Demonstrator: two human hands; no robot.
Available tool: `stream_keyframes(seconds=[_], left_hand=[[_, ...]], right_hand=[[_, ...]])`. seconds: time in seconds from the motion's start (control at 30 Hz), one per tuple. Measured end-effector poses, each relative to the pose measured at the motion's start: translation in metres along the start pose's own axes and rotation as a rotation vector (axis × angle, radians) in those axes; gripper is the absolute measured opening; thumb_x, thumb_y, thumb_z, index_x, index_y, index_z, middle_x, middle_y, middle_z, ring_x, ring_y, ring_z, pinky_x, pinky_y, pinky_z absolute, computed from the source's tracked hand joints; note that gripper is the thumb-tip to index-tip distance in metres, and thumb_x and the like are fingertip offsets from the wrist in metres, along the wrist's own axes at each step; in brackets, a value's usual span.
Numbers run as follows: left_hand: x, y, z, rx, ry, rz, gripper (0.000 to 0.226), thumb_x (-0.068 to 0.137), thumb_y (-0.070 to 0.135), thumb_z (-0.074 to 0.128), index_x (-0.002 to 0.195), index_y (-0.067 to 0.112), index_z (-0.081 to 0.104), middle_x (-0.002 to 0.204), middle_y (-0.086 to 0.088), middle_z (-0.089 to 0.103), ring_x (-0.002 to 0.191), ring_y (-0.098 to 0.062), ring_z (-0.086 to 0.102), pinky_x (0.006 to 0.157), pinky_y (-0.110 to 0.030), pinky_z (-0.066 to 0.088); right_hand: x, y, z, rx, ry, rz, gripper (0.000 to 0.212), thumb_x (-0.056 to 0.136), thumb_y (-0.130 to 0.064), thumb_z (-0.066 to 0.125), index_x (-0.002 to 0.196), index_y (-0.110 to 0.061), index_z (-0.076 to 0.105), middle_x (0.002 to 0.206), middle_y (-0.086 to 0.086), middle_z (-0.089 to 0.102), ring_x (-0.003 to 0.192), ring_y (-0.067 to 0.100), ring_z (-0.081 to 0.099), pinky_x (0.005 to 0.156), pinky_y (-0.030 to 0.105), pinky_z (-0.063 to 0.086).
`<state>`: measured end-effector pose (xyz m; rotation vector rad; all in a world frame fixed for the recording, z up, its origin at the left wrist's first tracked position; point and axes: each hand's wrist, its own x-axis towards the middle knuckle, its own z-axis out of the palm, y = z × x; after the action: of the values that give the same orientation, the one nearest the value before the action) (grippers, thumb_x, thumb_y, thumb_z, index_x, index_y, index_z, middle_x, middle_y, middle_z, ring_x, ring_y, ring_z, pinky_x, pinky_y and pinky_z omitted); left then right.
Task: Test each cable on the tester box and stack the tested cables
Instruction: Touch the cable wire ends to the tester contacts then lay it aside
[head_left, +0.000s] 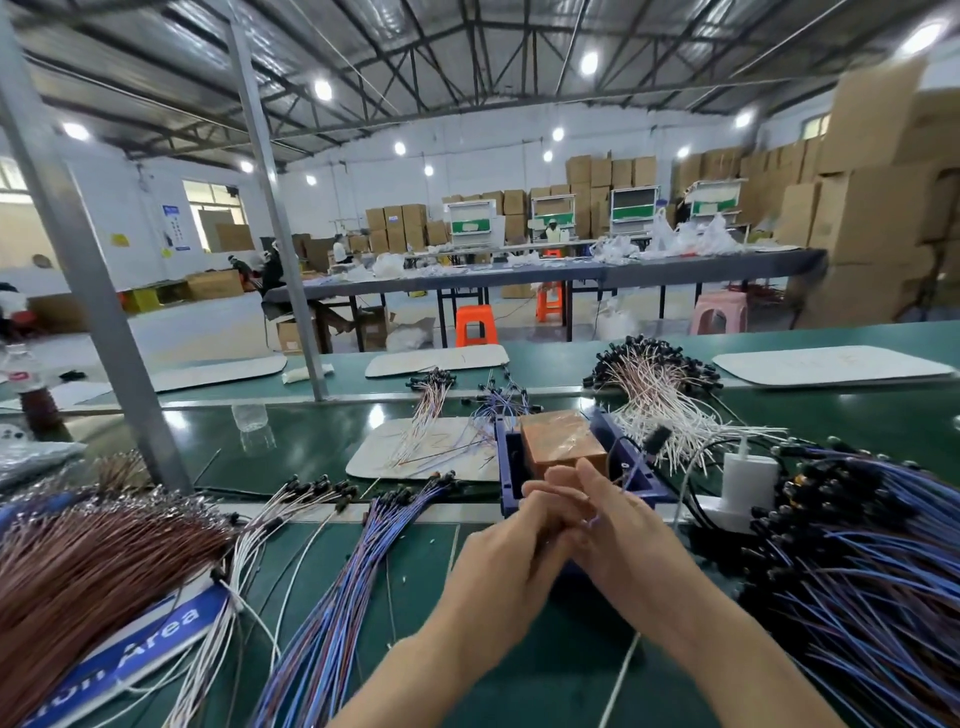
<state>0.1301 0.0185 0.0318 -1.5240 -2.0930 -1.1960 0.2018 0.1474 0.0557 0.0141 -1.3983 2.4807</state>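
The tester box (563, 441), a copper-brown block in a blue frame (506, 470), stands on the green bench just beyond my hands. My left hand (498, 561) and my right hand (621, 530) meet fingertip to fingertip in front of it. Together they pinch a thin blue cable (592, 518), which runs up past the right hand to a black connector (656, 439) by the box. A fan of blue cables (332, 597) lies to the left of my hands. A large heap of blue cables with black ends (857, 561) lies to the right.
Brown cables (78, 577) and white cables (260, 525) spread at the left over a blue sign. More white cables (670, 415) lie behind the box. A white power adapter (748, 480) sits at the right, a grey post (88, 291) rises at the left.
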Motion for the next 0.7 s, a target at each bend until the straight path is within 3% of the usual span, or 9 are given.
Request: stream_keyframes(seconds=[0.07,0.13,0.23,0.3,0.37,0.47,0.57,0.63,0.7], left_hand=[[-0.006,-0.002,-0.001,0.061,-0.063,0.0,0.02,0.1,0.05,0.048,0.115,0.038,0.045,0.091,0.031,0.06,0.075,0.001,0.057,0.069,-0.014,0.04],[-0.013,-0.006,-0.006,0.136,-0.151,-0.021,0.029,0.097,0.057,0.039,0.12,0.04,0.039,0.102,0.023,0.062,0.08,-0.004,0.058,0.068,-0.013,0.037],[-0.019,-0.014,-0.026,0.225,-0.193,-0.034,0.025,0.101,0.049,0.045,0.121,0.037,0.054,0.103,0.019,0.068,0.09,-0.002,0.062,0.075,-0.011,0.042],[-0.019,-0.022,-0.039,0.386,-0.165,0.034,0.019,0.101,0.039,0.055,0.11,0.028,0.069,0.1,0.018,0.071,0.087,-0.006,0.067,0.076,-0.02,0.049],[-0.016,-0.03,-0.046,0.578,-0.156,0.143,0.009,0.096,0.028,0.067,0.102,0.025,0.073,0.091,0.014,0.069,0.079,-0.012,0.068,0.075,-0.023,0.047],[-0.014,-0.034,-0.046,0.792,-0.193,0.226,0.041,0.072,0.005,0.08,0.105,0.028,0.069,0.089,0.009,0.059,0.085,-0.016,0.062,0.094,-0.028,0.035],[-0.015,-0.023,-0.035,0.868,-0.134,0.234,0.062,0.056,-0.003,0.081,0.11,0.026,0.07,0.108,0.0,0.058,0.11,-0.024,0.055,0.109,-0.042,0.03],[-0.015,-0.013,-0.023,0.816,-0.087,0.265,0.067,0.057,0.002,0.085,0.116,0.027,0.068,0.12,-0.006,0.051,0.118,-0.028,0.045,0.105,-0.041,0.031],[-0.016,-0.001,-0.01,0.746,-0.078,0.347,0.058,0.069,0.015,0.083,0.122,0.031,0.064,0.119,-0.004,0.045,0.112,-0.024,0.042,0.097,-0.034,0.033]], right_hand=[[-0.006,-0.001,-0.012,0.051,0.094,-0.013,0.039,0.091,-0.038,0.057,0.096,-0.007,0.08,0.103,0.023,0.075,0.093,0.029,0.075,0.072,0.03,0.06],[-0.011,-0.006,-0.031,0.151,0.185,-0.066,0.042,0.09,-0.038,0.056,0.1,-0.004,0.078,0.072,0.016,0.072,0.081,0.03,0.076,0.07,0.032,0.062],[-0.026,-0.019,-0.064,0.297,0.161,-0.095,0.041,0.096,-0.037,0.056,0.121,-0.01,0.073,0.044,-0.002,0.045,0.044,0.008,0.057,0.057,0.023,0.057],[-0.035,-0.022,-0.078,0.241,0.132,-0.058,0.04,0.098,-0.033,0.055,0.128,-0.011,0.069,0.043,-0.003,0.04,0.032,0.002,0.034,0.043,0.019,0.044],[-0.039,-0.017,-0.083,0.112,0.154,0.007,0.036,0.096,-0.031,0.056,0.124,-0.014,0.072,0.05,-0.002,0.045,0.029,0.003,0.028,0.035,0.018,0.032],[-0.041,-0.002,-0.081,-0.059,0.195,0.084,0.035,0.091,-0.034,0.056,0.116,-0.018,0.076,0.057,0.003,0.049,0.032,0.007,0.031,0.031,0.018,0.027],[-0.04,0.012,-0.077,-0.221,0.226,0.107,0.037,0.091,-0.047,0.054,0.11,-0.027,0.078,0.063,0.005,0.055,0.035,0.009,0.035,0.032,0.018,0.024],[-0.036,0.02,-0.07,-0.269,0.246,0.115,0.041,0.089,-0.055,0.052,0.107,-0.03,0.079,0.069,0.005,0.061,0.039,0.01,0.04,0.034,0.018,0.023],[-0.032,0.027,-0.063,-0.283,0.246,0.125,0.046,0.087,-0.057,0.051,0.107,-0.028,0.08,0.078,0.004,0.068,0.046,0.012,0.05,0.036,0.02,0.03]])
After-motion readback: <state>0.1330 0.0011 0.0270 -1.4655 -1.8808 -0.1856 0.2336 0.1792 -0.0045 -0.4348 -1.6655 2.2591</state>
